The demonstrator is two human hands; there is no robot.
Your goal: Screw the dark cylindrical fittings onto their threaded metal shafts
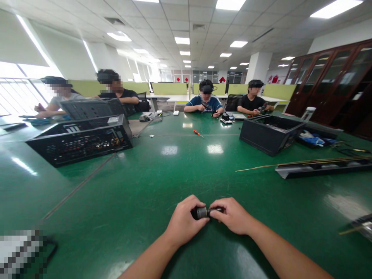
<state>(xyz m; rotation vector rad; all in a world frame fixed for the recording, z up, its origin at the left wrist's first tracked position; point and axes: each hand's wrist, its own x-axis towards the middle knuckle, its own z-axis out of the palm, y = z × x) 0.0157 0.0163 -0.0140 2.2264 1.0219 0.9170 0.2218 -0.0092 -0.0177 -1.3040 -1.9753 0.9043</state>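
Note:
My left hand [187, 217] is wrapped round a short dark metal cylinder [201, 212] with a grey band, held just above the green table. At the cylinder's right end my right hand [231, 215] pinches a narrower dark part [220, 209] between thumb and fingers. The two hands almost meet in front of me. My fingers hide much of both pieces, so their exact kind does not show, nor can I tell whether they are joined.
On the green table [162, 174] a black computer case [87, 141] lies to the left, another case [267, 133] to the right. An orange screwdriver [198, 133] lies ahead. A long dark rail [325, 168] with thin rods is at right. Several people sit across the table.

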